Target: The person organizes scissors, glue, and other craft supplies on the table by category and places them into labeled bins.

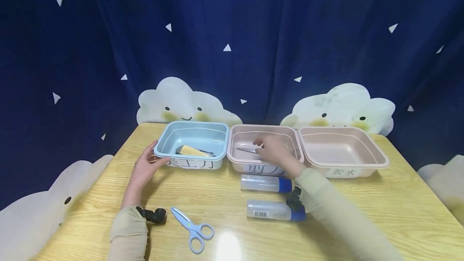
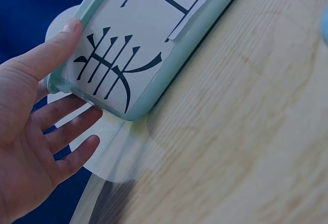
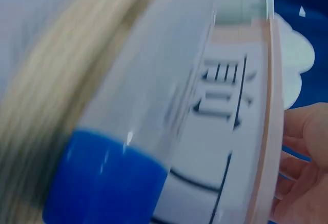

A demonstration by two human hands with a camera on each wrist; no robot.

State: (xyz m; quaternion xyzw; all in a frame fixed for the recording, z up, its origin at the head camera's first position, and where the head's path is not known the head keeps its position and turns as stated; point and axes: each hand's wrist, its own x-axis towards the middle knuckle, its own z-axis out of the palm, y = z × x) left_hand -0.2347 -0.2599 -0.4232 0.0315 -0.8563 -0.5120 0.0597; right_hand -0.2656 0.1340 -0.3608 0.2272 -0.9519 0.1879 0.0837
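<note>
On the table (image 1: 217, 194), your left hand (image 1: 143, 167) lightly gripped the light-blue bin (image 1: 197, 134) at its corner, probably steadying it, while your right hand (image 1: 274, 148) hung half-curled at a metal blade (image 1: 245, 149) inside the scissors-labelled pink bin (image 1: 237, 167), whether holding it I couldn't tell.

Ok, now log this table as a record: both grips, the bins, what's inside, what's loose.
Bin row, left to right: light-blue plastic bin, middle pink plastic bin, right pink plastic bin
Left grip: on the light-blue bin's near left corner
Right grip: over the middle bin, beside a slim metal blade; holding unclear
In light-blue bin: yellow tool with dark ends
Loose on pale wooden table: light-blue scissors; clear blue-capped bottle; similar second bottle
</note>
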